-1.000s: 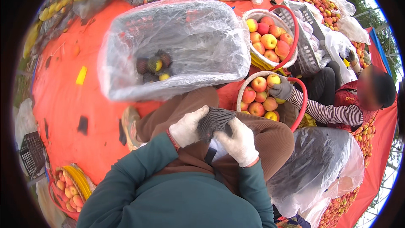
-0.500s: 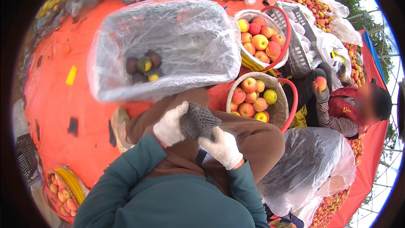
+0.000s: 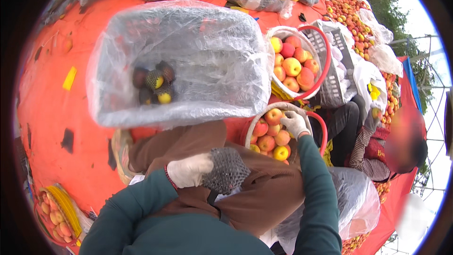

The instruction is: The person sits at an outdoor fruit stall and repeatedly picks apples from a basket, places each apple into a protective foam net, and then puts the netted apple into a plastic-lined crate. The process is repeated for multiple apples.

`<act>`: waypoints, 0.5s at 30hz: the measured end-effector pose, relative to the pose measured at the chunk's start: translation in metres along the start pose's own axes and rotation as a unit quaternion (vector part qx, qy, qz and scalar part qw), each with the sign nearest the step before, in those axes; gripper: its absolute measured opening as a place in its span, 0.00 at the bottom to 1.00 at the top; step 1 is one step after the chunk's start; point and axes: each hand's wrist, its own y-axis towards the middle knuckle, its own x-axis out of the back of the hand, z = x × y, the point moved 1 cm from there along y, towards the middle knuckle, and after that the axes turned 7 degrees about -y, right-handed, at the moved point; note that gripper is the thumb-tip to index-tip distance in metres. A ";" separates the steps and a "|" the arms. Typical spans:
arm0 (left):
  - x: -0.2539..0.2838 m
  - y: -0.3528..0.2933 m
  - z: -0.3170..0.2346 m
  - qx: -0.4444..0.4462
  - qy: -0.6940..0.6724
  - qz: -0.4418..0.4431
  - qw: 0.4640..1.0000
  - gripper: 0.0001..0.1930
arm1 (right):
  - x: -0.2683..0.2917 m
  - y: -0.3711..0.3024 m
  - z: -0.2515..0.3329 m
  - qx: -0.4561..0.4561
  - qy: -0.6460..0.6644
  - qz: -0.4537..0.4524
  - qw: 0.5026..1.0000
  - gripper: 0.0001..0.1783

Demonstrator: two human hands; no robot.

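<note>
My left hand [image 3: 191,170], in a white glove, is closed around a bunch of dark grey foam fruit nets [image 3: 226,171] above my lap. My right hand [image 3: 294,123], gloved too, reaches into the nearer cloth-lined basket [image 3: 302,150]. Its fingers bend down over the apples [image 3: 273,116] there; whether they grip one is hidden. Left of that basket stands a large crate lined with clear plastic [image 3: 212,85]. Several apples in dark foam nets [image 3: 155,79] lie at its left end.
A second basket of apples [image 3: 292,67] with a red handle stands behind the nearer one, beside a grey crate [image 3: 330,82] of wrapped fruit. At the right sits a co-worker [image 3: 373,148] holding an apple. Another apple basket [image 3: 54,217] is at lower left, on the red sheet [image 3: 89,160].
My right hand has left the foam nets and moved right and forward into the nearer basket. My left hand keeps the nets, which now look more spread. The co-worker's hand has shifted.
</note>
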 end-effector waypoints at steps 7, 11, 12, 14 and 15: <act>0.018 0.012 -0.002 0.041 -0.119 0.011 0.992 0.31 | -0.040 0.025 0.009 -0.072 0.138 0.037 0.987 0.26; 0.016 0.023 -0.008 0.054 -0.123 -0.020 0.991 0.29 | -0.048 0.026 0.003 -0.101 0.238 0.055 0.964 0.31; 0.016 0.025 -0.008 0.053 -0.124 -0.022 0.991 0.29 | -0.051 0.028 0.001 -0.104 0.249 0.055 0.961 0.31; 0.015 0.029 -0.013 0.045 -0.093 -0.015 0.995 0.28 | -0.040 0.022 0.002 -0.120 0.247 0.059 0.960 0.36; 0.009 0.030 -0.016 0.031 -0.064 -0.034 0.997 0.28 | -0.047 0.031 -0.033 -0.033 0.205 0.046 0.977 0.36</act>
